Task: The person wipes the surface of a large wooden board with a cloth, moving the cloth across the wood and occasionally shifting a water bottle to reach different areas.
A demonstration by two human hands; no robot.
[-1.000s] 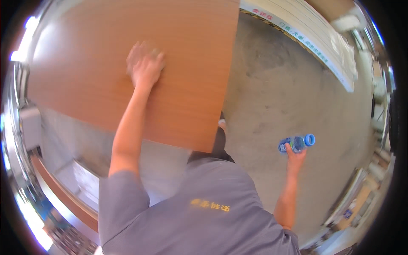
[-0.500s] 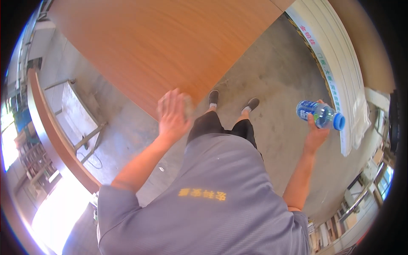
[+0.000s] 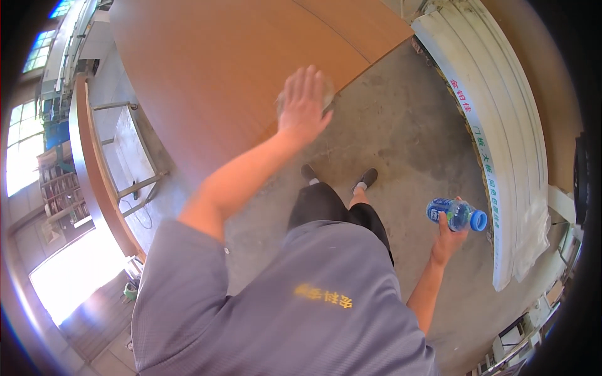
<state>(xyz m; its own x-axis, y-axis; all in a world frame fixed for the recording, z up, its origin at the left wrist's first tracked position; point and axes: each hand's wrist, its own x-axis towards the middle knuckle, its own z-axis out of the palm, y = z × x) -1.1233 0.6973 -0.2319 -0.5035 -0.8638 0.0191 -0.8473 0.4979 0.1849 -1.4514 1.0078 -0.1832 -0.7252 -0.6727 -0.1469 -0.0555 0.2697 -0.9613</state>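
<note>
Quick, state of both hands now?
Left hand: open, fingers extended over a blurred pale object.
Right hand: closed around a clear, blue-topped bottle.

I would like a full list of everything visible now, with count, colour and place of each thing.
Wood-look board: one surface with a seam, brown, upper middle
Bottle: 1, clear with blue label and cap, in the right hand
Pale thing: 1, blurred, kind unclear, at the left hand
Panels: several, white, stacked, right side
Long panel: 1, brown-edged, left
Stand: 1, greyish, beside the long panel
Windows: several, bright, far left
Floor: 1, grey, centre
Rim clutter: too small to count
Shirt: 1, grey, bottom
Shorts: 1, black, centre
Shoes: 2, dark, centre
Left hand: 1, bare, upper middle
Right hand: 1, bare, right
</note>
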